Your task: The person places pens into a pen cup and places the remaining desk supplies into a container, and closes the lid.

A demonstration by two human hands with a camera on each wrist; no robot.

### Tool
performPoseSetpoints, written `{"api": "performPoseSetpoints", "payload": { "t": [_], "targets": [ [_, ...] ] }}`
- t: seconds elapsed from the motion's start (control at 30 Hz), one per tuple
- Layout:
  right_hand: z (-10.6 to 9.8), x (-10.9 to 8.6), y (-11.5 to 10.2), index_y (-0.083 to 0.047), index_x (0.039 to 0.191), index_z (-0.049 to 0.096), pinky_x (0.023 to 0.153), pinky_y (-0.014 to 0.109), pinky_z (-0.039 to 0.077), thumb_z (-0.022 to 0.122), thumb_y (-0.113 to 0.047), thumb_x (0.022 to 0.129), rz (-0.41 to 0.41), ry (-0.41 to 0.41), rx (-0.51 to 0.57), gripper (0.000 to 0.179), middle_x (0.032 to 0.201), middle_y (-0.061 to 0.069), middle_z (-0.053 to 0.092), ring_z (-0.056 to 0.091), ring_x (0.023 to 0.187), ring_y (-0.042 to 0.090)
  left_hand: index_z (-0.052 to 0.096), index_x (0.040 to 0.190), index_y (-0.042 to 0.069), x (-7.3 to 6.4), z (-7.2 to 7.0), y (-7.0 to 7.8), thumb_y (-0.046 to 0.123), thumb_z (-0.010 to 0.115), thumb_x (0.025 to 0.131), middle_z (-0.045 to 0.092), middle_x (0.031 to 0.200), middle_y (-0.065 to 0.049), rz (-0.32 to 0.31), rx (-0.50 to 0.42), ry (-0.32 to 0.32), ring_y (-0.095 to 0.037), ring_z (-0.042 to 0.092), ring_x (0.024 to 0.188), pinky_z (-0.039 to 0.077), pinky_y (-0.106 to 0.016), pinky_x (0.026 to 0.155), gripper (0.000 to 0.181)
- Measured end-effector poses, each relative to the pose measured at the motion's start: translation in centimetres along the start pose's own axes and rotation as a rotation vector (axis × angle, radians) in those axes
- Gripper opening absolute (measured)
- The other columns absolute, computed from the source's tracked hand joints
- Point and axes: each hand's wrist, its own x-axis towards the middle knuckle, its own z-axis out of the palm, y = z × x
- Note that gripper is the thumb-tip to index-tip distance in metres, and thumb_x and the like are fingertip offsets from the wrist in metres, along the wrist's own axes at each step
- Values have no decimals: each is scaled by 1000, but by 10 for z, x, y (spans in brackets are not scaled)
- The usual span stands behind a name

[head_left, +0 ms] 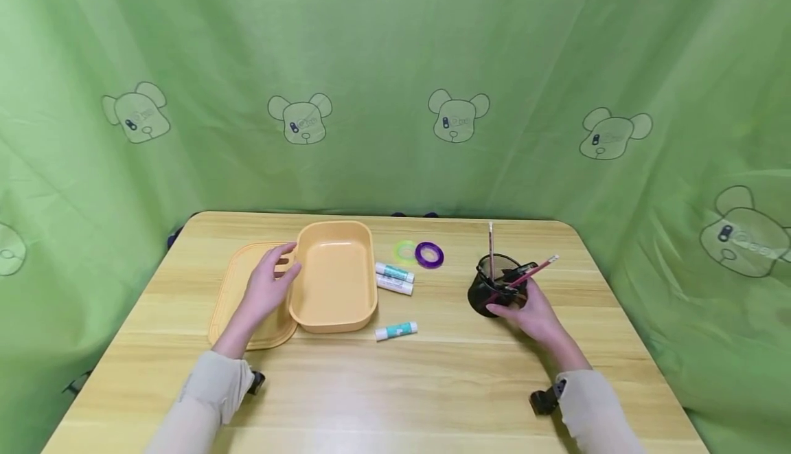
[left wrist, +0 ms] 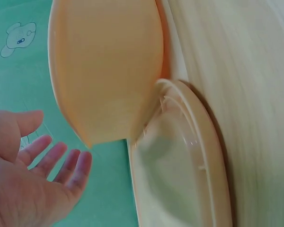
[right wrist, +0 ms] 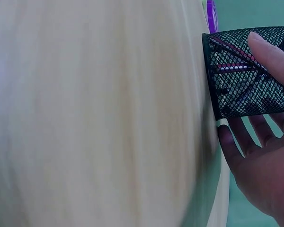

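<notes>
A green curtain [head_left: 383, 42] is hung behind a wooden table [head_left: 457, 385], on which an uncovered orange box [head_left: 334, 282] is set. Just left of the box, its matching lid [head_left: 233, 289] is laid. Over the lid, near the box's rim, the left hand [head_left: 270, 282] is held, thumb and fingers apart. Well right of the box, a black mesh cup [head_left: 478, 294] of pencils [head_left: 491, 248] is gripped by the right hand [head_left: 531, 313]. Closer to the box's right side — smaller still — three glue sticks [head_left: 395, 331] and two tape rolls [head_left: 437, 263] are placed.

A black mesh cup [head_left: 479, 297] of pencils [head_left: 491, 251] stands upright, well right of an open light-orange box [head_left: 334, 282].
</notes>
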Motion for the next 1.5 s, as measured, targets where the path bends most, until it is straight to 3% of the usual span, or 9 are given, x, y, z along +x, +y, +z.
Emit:
{"api": "performPoseSetpoints", "payload": {
  "t": [0.33, 0.53, 0.7, 0.83, 1.0, 1.13, 1.23, 1.27, 1.5],
  "targets": [
    [-8, -5, 4, 1, 148, 42, 116, 60, 41, 87, -29, 86, -2, 22, -21, 83, 146, 28, 53, 50, 136, 47, 38, 157, 5, -2, -1, -9, 16, 61, 105, 51, 152, -25, -109, 27, -72, -44, 60, 127, 56, -55, 102, 58],
    [-8, -6, 2, 2, 147, 43, 116, 58, 42, 87, -27, 86, 11, 22, -2, 81, 146, 28, 54, 52, 135, 46, 40, 156, 2, -2, 2, -12, 13, 60, 105, 55, 147, -29, -118, 36, -78, -44, 62, 122, 58, -53, 100, 57],
    [-7, -10, -4, 4, 148, 40, 117, 61, 40, 86, -25, 86, 36, 11, 14, 82, 147, 31, 50, 50, 136, 50, 42, 155, 1, -2, 3, -15, 9, 61, 103, 57, 143, -29, -140, 21, -73, -41, 65, 113, 62, -38, 86, 56],
    [-9, -18, -11, 6, 151, 32, 116, 61, 41, 84, -25, 89, 85, 19, 5, 87, 150, 36, 43, 46, 138, 54, 44, 154, 1, 0, 3, -15, 8, 63, 102, 58, 142, -29, -137, 16, -73, -31, 66, 100, 59, -23, 72, 56],
    [-12, -34, -22, 7, 154, 29, 111, 61, 47, 77, -24, 94, 186, 61, -40, 83, 150, 37, 44, 49, 135, 53, 48, 152, 0, 2, 2, -15, 6, 65, 101, 60, 140, -28, -113, 37, -67, -18, 60, 75, 53, -21, 58, 53],
    [-11, -50, -29, 7, 147, 42, 95, 36, 59, 73, -22, 97, 239, 92, -41, 65, 138, 30, 56, 62, 118, 40, 50, 150, 0, 3, 2, -14, 6, 64, 101, 61, 139, -28, -106, 46, -71, -14, 56, 64, 50, -22, 51, 51],
    [-5, -57, -35, 6, 137, 55, 79, 23, 58, 72, -20, 98, 227, 97, -26, 49, 127, 25, 64, 68, 102, 28, 51, 149, 0, 4, 2, -13, 5, 64, 101, 61, 139, -28, -102, 40, -80, -14, 56, 61, 50, -22, 50, 50],
    [-1, -59, -37, 5, 134, 58, 77, 25, 59, 71, -20, 99, 220, 95, -21, 45, 124, 24, 66, 69, 98, 26, 52, 149, 0, 5, 2, -13, 6, 64, 101, 61, 140, -28, -101, 40, -84, -14, 55, 60, 50, -23, 49, 49],
    [27, -56, -61, 3, 129, 64, 80, 25, 60, 72, -11, 97, 74, 26, 75, 36, 115, 21, 70, 69, 94, 25, 52, 148, -1, 6, 2, -12, 5, 64, 101, 60, 141, -28, -100, 34, -114, -12, 53, 56, 47, -23, 46, 49]
  ]
}}
